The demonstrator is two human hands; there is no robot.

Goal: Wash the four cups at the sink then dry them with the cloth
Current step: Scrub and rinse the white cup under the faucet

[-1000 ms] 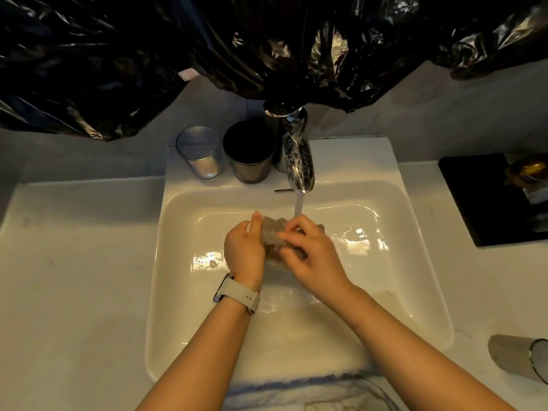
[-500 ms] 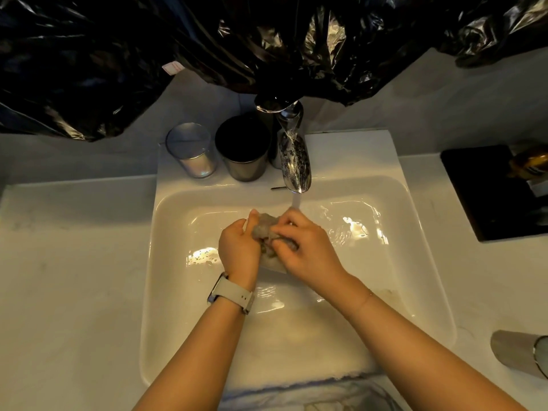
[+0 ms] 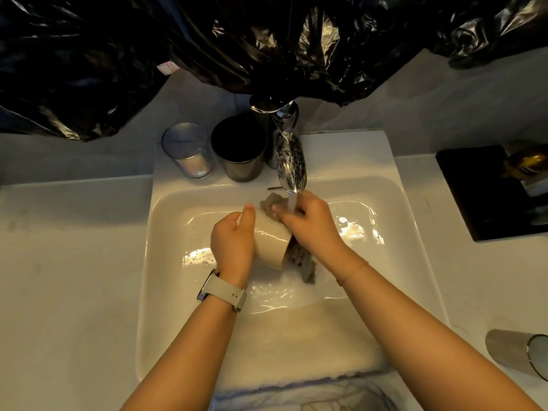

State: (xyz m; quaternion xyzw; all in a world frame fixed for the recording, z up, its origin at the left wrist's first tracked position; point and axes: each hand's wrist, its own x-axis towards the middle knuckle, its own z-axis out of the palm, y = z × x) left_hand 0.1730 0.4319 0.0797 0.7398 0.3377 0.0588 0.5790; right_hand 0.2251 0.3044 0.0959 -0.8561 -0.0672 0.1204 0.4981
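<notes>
**Wet cup under scrub at the sink: handling notes**

The cup (image 3: pixel 271 240) in work is a pale, smooth-walled tumbler held over the middle of the sink (image 3: pixel 166 262), just below the running tap (image 3: pixel 289 161). It lies tilted on its side, mouth toward 5 o'clock. The left hand (image 3: pixel 232 243) wraps its fingers round the cup's wall, thumb on top. The right hand (image 3: pixel 311 226) pinches a grey scrubbing rag (image 3: pixel 304 262) against the cup; part of the rag trails out below the mouth and part bunches at the base, at 12 o'clock from the cup. Water falls onto the right hand's fingers.

Assessment: the cup looks rigid and light, and its wet, glossy wall is likely slippery. Its material cannot be told; if it is ceramic or glass, a drop into the hard basin risks chipping. The safest hold appears to be a full wrap round the mid-wall, as the left hand has it, rather than a pinch at the rim. The rag is soft and waterlogged and will handle limply.

Three further cups are in view: a clear glass (image 3: pixel 188 151) and a dark metal cup (image 3: pixel 240 152) stand upright, nearly touching, on the sink ledge at 11 o'clock from the hands; a metal cup (image 3: pixel 517 353) lies on its side on the table (image 3: pixel 59 292) at 4 o'clock, well apart. A pale towel (image 3: pixel 296 351) drapes over the sink's near edge at 6 o'clock.
</notes>
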